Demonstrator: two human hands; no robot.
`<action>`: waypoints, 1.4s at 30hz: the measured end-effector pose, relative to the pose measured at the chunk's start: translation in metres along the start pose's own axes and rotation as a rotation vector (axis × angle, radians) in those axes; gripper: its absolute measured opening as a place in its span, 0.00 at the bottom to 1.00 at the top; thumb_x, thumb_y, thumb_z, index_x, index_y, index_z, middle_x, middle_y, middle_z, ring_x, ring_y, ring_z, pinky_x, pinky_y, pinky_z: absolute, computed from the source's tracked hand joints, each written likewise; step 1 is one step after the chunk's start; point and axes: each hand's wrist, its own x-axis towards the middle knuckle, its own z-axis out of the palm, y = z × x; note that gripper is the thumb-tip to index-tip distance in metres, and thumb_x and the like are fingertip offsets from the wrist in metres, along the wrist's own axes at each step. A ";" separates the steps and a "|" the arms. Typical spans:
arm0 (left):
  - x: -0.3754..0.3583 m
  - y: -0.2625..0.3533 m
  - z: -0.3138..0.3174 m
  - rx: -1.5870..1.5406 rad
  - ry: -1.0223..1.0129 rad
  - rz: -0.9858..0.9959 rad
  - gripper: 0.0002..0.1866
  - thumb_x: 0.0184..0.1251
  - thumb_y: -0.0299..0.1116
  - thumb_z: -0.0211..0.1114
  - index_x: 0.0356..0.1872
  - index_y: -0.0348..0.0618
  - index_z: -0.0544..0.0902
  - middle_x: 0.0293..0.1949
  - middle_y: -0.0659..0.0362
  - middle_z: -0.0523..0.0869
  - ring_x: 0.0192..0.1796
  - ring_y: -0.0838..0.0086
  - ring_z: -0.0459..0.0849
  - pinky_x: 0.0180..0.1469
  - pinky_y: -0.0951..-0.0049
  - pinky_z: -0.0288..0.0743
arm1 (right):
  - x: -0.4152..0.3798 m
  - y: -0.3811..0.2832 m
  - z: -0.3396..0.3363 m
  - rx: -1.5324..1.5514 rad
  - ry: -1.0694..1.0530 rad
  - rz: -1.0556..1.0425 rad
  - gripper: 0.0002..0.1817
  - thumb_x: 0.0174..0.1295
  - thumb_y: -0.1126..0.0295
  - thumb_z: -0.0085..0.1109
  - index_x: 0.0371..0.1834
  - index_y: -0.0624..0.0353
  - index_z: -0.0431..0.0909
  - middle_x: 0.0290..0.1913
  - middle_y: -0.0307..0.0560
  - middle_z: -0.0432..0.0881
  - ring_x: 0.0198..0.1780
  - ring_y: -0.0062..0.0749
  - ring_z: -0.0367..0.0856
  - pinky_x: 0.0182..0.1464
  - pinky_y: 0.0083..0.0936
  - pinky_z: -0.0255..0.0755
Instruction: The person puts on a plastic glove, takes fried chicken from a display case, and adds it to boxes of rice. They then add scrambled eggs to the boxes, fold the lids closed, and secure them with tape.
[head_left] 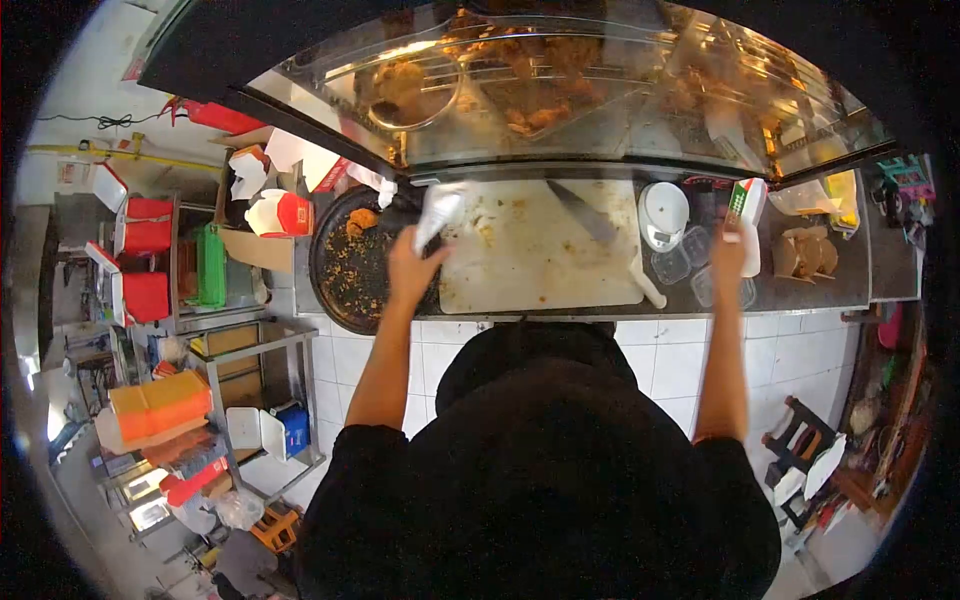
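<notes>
My left hand is closed on a white crumpled cloth or paper, blurred by motion, at the left edge of a white cutting board. Left of that hand lies a round black tray strewn with brown crumbs and a fried piece. A large knife rests across the back of the board. My right hand overlaps the left side of a white and green box; its fingers are smeared, so I cannot tell its grip. Clear plastic containers sit beside it.
A glass display case with fried food spans the counter's back. A white kitchen scale stands right of the board, near a white handle-like piece. Brown cardboard holders lie farther right. Red and white food boxes are at left.
</notes>
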 end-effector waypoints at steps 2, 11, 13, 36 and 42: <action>0.009 -0.017 0.020 0.083 -0.114 0.299 0.33 0.43 0.46 0.86 0.48 0.39 0.83 0.44 0.49 0.85 0.47 0.50 0.84 0.50 0.56 0.77 | -0.076 0.007 0.091 0.271 -0.503 -0.304 0.14 0.73 0.69 0.57 0.59 0.57 0.80 0.49 0.46 0.86 0.49 0.31 0.84 0.47 0.28 0.78; 0.005 -0.041 0.030 0.507 -0.359 0.568 0.26 0.51 0.42 0.79 0.53 0.48 0.83 0.45 0.57 0.87 0.50 0.62 0.87 0.55 0.57 0.70 | -0.260 -0.112 0.258 0.775 -1.190 0.847 0.21 0.79 0.66 0.44 0.71 0.55 0.74 0.63 0.44 0.82 0.60 0.36 0.80 0.61 0.38 0.76; 0.006 -0.049 0.028 0.498 -0.350 0.558 0.23 0.52 0.38 0.78 0.51 0.48 0.84 0.45 0.57 0.87 0.50 0.62 0.87 0.54 0.57 0.70 | -0.267 -0.118 0.267 0.793 -1.062 0.964 0.21 0.78 0.69 0.41 0.71 0.55 0.74 0.62 0.43 0.81 0.60 0.35 0.80 0.60 0.37 0.76; 0.008 0.090 -0.051 -0.344 -0.327 0.717 0.14 0.54 0.22 0.72 0.43 0.41 0.87 0.39 0.51 0.89 0.40 0.53 0.89 0.43 0.62 0.80 | -0.208 -0.283 0.183 1.563 -0.560 0.516 0.39 0.72 0.32 0.47 0.76 0.45 0.64 0.65 0.42 0.75 0.65 0.41 0.74 0.64 0.52 0.75; 0.003 0.098 -0.043 -0.447 -0.433 0.658 0.14 0.54 0.22 0.72 0.43 0.43 0.87 0.40 0.53 0.90 0.44 0.56 0.90 0.46 0.64 0.81 | -0.211 -0.265 0.167 1.784 -0.789 0.308 0.51 0.62 0.21 0.45 0.84 0.35 0.54 0.73 0.46 0.69 0.71 0.59 0.66 0.67 0.69 0.67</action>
